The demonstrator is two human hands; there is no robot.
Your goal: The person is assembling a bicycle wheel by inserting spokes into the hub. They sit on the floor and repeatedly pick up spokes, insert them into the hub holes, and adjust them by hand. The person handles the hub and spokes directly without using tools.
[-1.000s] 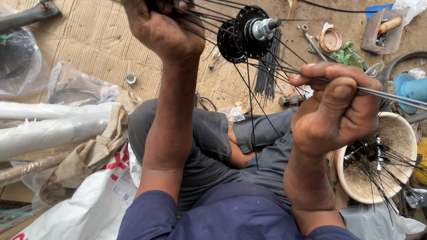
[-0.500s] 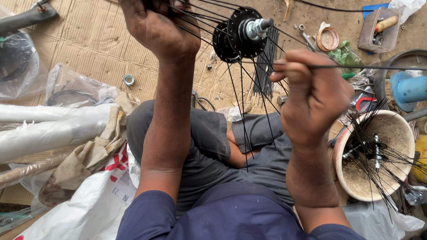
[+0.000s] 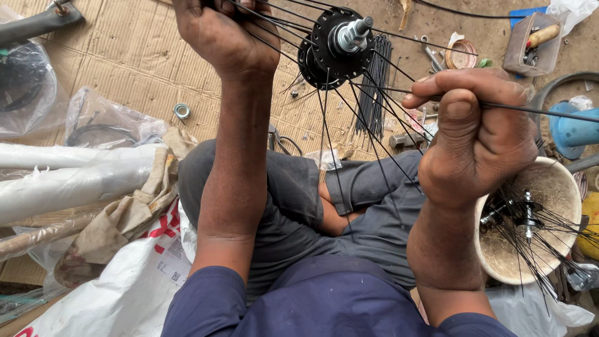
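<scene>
A black wheel hub point(image 3: 337, 43) with a silver axle hangs in the air at top centre, with several thin black spokes fanning out from its flanges. My left hand point(image 3: 224, 34) is closed around a bunch of those spokes at the top left of the hub. To the right and lower, my right hand point(image 3: 477, 134) pinches one black spoke point(image 3: 549, 112) that runs off toward the right edge. Both forearms rise over my lap in grey trousers.
A cream bowl point(image 3: 555, 187) at right holds another hub with spokes. Loose black spokes point(image 3: 373, 93) lie on the cardboard floor point(image 3: 125, 50). White wrapped tubes point(image 3: 68, 171) and plastic bags sit at left, a small tool tray point(image 3: 530, 43) and a blue stool point(image 3: 577, 128) at upper right.
My right hand has moved left and up along the spoke, closer to the hub. The hub has shifted slightly. My left hand has stayed gripping the spokes.
</scene>
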